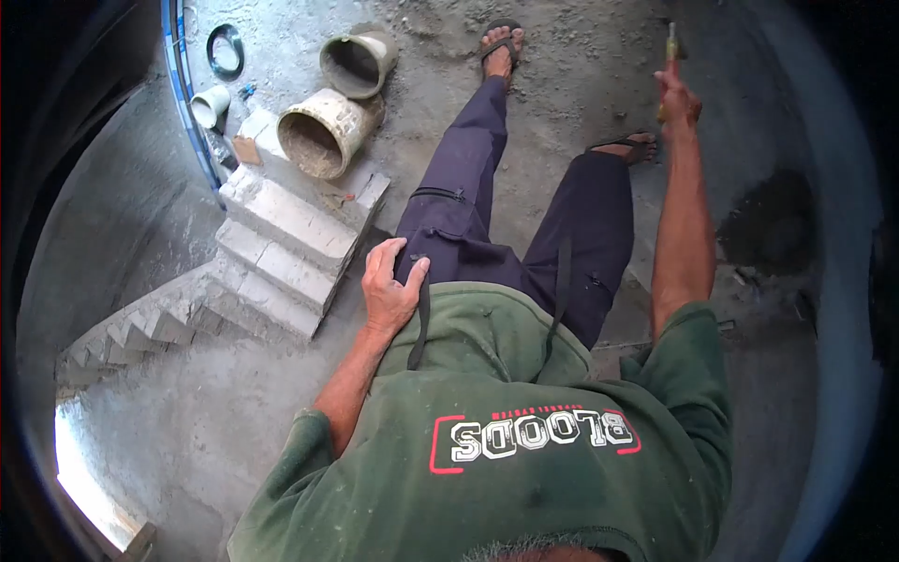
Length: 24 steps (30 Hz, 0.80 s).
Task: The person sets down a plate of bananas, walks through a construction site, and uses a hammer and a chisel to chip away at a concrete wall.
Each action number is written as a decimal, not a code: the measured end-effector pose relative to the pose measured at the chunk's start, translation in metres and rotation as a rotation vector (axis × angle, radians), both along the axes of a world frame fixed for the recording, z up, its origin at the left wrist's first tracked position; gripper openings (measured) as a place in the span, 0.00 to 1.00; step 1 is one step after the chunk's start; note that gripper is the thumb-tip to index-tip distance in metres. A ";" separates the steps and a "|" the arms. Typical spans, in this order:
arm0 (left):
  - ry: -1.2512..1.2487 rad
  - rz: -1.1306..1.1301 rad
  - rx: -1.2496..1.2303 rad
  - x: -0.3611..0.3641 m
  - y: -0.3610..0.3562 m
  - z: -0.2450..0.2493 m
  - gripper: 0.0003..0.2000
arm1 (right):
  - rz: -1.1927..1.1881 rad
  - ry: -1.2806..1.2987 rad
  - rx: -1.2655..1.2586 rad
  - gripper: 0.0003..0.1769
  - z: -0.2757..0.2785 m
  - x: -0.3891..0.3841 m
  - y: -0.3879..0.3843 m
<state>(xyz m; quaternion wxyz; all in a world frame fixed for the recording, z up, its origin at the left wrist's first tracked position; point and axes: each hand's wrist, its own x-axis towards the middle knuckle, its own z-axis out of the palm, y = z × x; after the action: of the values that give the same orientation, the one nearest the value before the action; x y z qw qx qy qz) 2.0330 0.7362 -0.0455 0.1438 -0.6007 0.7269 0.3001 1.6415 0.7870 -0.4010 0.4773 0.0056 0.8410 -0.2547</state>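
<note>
Right hand is holding a yellow-handled tool raised ahead, fingers closed round it. Left hand is resting on the thigh, fingers loosely spread. Judged mid-stride, carrying; next move is calling for sure footing beside the concrete steps

Soft daylight, strong fisheye warp, dark vignette, bright glare lower-left.

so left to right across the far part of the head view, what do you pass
small pale cup → large bucket lying on its side → outstretched foot in a sandal → right hand gripping a yellow-handled tool
</note>
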 end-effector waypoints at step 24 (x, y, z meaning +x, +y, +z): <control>0.966 -0.248 1.016 -0.254 -0.127 0.181 0.12 | -0.543 0.581 -0.794 0.21 0.530 0.128 -0.005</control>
<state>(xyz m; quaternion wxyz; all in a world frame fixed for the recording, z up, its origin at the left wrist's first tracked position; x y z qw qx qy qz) 1.7793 0.6096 0.1358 0.1009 -0.1719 0.5425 0.8161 1.7697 0.7822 0.1291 0.1087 -0.0287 0.7459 -0.6565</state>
